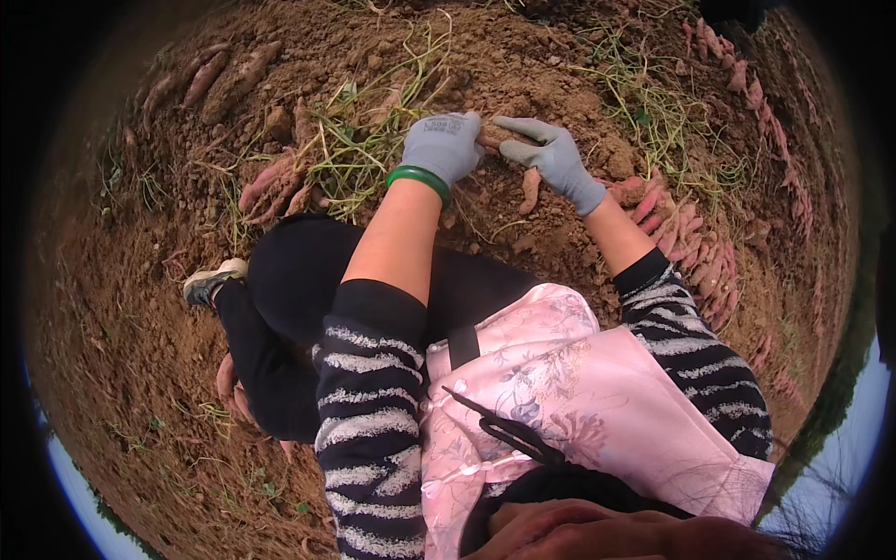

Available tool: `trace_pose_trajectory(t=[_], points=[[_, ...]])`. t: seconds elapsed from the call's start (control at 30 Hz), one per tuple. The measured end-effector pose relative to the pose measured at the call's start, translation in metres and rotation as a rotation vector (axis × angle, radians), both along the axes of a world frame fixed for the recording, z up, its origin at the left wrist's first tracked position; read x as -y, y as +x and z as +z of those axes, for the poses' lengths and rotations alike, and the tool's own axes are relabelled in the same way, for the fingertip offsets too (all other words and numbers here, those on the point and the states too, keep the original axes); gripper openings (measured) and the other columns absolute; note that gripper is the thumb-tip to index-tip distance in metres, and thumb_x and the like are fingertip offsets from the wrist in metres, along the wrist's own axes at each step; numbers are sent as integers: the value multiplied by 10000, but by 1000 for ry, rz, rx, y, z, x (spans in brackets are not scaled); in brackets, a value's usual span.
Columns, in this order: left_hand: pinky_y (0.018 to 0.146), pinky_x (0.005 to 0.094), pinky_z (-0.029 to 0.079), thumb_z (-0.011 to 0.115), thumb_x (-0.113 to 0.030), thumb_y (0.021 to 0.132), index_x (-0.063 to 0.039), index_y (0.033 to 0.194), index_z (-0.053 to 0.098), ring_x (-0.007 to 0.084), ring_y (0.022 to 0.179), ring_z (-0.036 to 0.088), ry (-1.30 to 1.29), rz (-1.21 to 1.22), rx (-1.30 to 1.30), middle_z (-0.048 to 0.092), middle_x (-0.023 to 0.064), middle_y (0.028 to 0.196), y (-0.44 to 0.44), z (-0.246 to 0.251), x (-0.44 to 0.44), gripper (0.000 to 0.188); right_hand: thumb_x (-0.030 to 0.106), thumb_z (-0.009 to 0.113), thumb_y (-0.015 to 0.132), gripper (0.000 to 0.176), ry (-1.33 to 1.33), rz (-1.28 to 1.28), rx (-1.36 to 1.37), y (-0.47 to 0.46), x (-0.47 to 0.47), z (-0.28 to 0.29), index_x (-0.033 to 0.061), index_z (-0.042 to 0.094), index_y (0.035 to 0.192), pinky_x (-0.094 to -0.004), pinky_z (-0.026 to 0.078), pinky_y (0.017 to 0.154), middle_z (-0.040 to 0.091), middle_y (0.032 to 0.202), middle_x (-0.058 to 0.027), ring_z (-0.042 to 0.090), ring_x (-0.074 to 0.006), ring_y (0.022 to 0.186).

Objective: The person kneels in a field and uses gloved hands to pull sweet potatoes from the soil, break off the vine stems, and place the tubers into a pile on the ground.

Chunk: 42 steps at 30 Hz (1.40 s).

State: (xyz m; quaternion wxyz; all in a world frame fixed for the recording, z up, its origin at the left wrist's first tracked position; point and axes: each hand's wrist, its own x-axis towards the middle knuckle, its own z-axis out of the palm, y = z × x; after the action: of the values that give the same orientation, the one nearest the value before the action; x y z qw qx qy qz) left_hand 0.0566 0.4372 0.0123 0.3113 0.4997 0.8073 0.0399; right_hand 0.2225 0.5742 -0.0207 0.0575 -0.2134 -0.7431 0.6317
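Observation:
Both hands wear grey work gloves. My left hand (442, 145), with a green bangle at its wrist, is closed on one end of a soil-covered sweet potato (495, 134). My right hand (549, 157) touches the other end, its thumb and index finger spread along the root. Just below the right fingers a small pink sweet potato (530, 191) lies on the soil. Cut green vines (357, 157) lie left of and partly under my left hand. A cluster of sweet potatoes (271, 183) lies farther left among stems.
Piled sweet potatoes (700, 255) lie beside my right forearm. A long row of them (773, 133) runs down the far right. More roots (206, 77) lie at the upper left. Loose vines (647, 105) cover cloddy soil at the upper right. My shoe (213, 280) is at the left.

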Motion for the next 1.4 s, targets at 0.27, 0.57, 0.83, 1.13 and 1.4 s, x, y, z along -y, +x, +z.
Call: trace_pose_trajectory(t=[0.27, 0.57, 0.83, 1.13, 1.4], points=[[953, 467, 563, 636, -354, 995, -85, 1274, 619, 345, 1151, 691, -78, 112, 17, 712, 172, 1228, -2, -10, 0, 388, 113, 739, 898, 445, 846, 311, -251, -25, -16, -17, 61, 653, 1332, -430, 551, 928, 707, 1190, -158, 675, -342, 1117], [967, 448, 560, 655, -305, 977, -87, 1319, 624, 317, 1179, 691, -124, 53, -78, 712, 128, 1277, 0, -15, -1, 407, 259, 719, 913, 315, 967, 485, 461, -49, 9, -5, 85, 548, 1113, -491, 536, 829, 680, 1082, -169, 681, -371, 990], [958, 444, 564, 611, -178, 1007, -109, 1310, 634, 300, 1184, 689, -139, 38, -54, 703, 129, 1294, 4, -9, -5, 312, 356, 684, 917, 362, 713, 600, 573, -76, -12, 6, 21, 624, 1039, -472, 517, 790, 691, 946, -202, 683, -366, 910], [996, 440, 553, 652, -201, 990, -130, 1400, 563, 320, 1246, 650, -220, 73, -105, 632, 143, 1390, 9, -1, -14, 425, 404, 734, 868, 485, 288, 636, 709, -88, -43, -16, 0, 659, 1126, -372, 551, 692, 687, 922, -123, 674, -236, 793], [1101, 470, 470, 726, -306, 916, -174, 1533, 441, 354, 1366, 530, 84, 125, -213, 466, 146, 1566, 3, -7, -1, 692, 275, 752, 865, 543, 844, 495, 235, -42, -40, -28, 68, 587, 1340, -453, 516, 953, 636, 1205, -182, 635, -362, 1123]])
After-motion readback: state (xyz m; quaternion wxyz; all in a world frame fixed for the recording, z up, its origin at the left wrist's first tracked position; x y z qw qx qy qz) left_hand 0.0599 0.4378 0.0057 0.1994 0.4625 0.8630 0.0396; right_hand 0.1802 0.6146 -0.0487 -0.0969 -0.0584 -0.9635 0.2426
